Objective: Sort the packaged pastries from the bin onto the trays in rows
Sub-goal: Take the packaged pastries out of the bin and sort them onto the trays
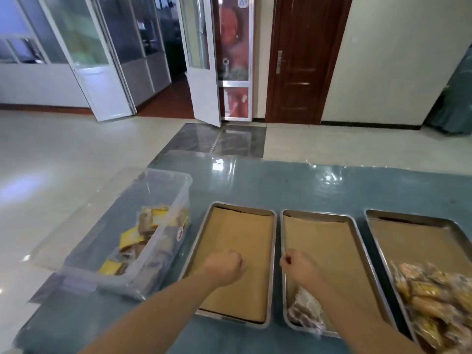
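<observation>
Work surface: a blue-grey glossy table (293, 190) fills the lower half of the frame, with pale floor tiles beyond it.
Bin: a clear rectangular plastic bin (163, 208) stands at the lower left of the frame, on the table's left end, just beside the left tray.
Bin contents: packaged pastries in yellow and brown wrappers (135, 238) lie loose in a heap inside it; the count cannot be told.
Left tray: a rectangular steel tray lined with brown paper (272, 251) sits at lower centre; its paper is bare.
Middle tray: a second steel tray with brown paper lining (355, 241) lies just right of the first, the two rims near one another.
Middle tray contents: a clear-wrapped brownish pastry (305, 311) rests at its near left corner, partly hidden by the right forearm.
Right tray: a third paper-lined steel tray (413, 221) sits at the lower right, cut by the frame edge.
Right tray contents: a cluster of yellow-orange packaged pastries (434, 297) covers its near part; the rows are blurred.
Left hand: the left hand (226, 267) is over the left tray, clenched into a fist, with nothing visible in it.
Right hand: the right hand (297, 267) is over the middle tray's left side, likewise curled into a fist, with nothing visible in it.
Hand spacing: the two fists are near each other, apart, not touching.
Contact with paper: cannot be told for either fist.
Background: a white-framed glass door (201, 60) stands ajar at upper centre, and a dark brown wooden door (304, 57) is right of it.
</observation>
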